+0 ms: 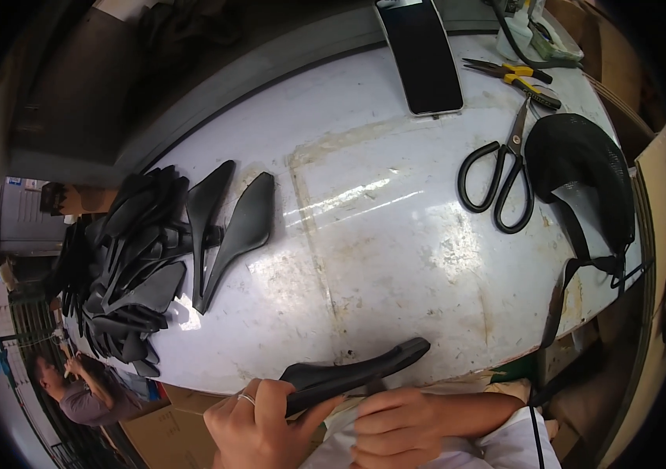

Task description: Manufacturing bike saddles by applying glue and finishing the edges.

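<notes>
My left hand (251, 422), with a ring on one finger, is closed around the wide end of a black bicycle saddle (364, 369) at the table's near edge. The narrow nose of the saddle points right and slightly up. My right hand (395, 426) is curled into a fist just below the saddle's middle. A small dark piece shows above its fingers; what it is, I cannot make out. Two more bicycle saddles (245, 219) lie side by side left of the middle, next to a big heap of black saddles (141, 266).
Scissors (514, 144) with black handles lie at the right, beside a black mesh pouch (575, 156) with straps. Yellow-and-black pliers (517, 72) and a phone (424, 62) are at the far side of the white table (395, 258). Another person (91, 391) sits at the far left.
</notes>
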`<action>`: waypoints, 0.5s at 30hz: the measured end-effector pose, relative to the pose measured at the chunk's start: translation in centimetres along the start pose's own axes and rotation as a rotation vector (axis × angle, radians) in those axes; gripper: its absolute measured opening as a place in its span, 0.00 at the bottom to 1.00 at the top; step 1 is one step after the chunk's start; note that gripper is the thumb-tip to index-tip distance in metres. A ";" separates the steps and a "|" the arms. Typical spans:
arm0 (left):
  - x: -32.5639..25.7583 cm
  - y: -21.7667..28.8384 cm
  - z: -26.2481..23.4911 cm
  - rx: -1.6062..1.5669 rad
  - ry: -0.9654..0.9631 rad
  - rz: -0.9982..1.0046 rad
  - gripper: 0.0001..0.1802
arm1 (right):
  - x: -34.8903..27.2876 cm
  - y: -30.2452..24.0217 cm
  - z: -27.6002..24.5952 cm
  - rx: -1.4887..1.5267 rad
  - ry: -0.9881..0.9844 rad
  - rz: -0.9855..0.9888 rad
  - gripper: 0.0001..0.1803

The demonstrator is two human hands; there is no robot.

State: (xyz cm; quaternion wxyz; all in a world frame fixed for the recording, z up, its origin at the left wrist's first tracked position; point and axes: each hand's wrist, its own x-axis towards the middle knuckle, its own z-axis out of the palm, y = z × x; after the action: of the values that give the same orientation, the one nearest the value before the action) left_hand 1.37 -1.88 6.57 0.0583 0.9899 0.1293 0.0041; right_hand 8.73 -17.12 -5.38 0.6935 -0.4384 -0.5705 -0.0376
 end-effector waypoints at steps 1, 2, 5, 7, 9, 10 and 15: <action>-0.1 -0.2 0.1 -0.030 0.009 0.025 0.27 | 0.3 0.3 1.2 0.044 0.084 -0.064 0.05; 0.0 -0.3 0.2 -0.036 0.010 0.029 0.27 | 0.6 0.5 2.2 0.089 0.168 -0.129 0.06; -0.1 -1.0 0.2 -0.022 0.001 0.085 0.26 | 2.1 1.3 3.9 0.139 0.215 -0.201 0.06; 0.4 -1.6 0.1 -0.064 -0.031 0.156 0.24 | 1.3 1.3 4.3 0.153 0.231 -0.194 0.06; 1.1 -1.7 -0.3 -0.080 -0.054 0.169 0.23 | -0.5 0.9 3.0 0.264 0.067 -0.126 0.06; 1.3 -1.7 -0.6 -0.090 -0.078 0.183 0.23 | -1.1 0.7 2.2 0.266 0.065 -0.121 0.06; 1.9 -0.8 -0.4 0.054 -0.064 0.182 0.18 | -3.2 0.3 -1.9 -0.008 0.003 -0.150 0.05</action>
State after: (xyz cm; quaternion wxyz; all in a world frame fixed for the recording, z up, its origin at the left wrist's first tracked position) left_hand 3.01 -0.61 6.82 0.0348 0.9984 0.0372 -0.0259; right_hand 9.24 -19.58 -8.11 0.6878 -0.3971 -0.6006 -0.0923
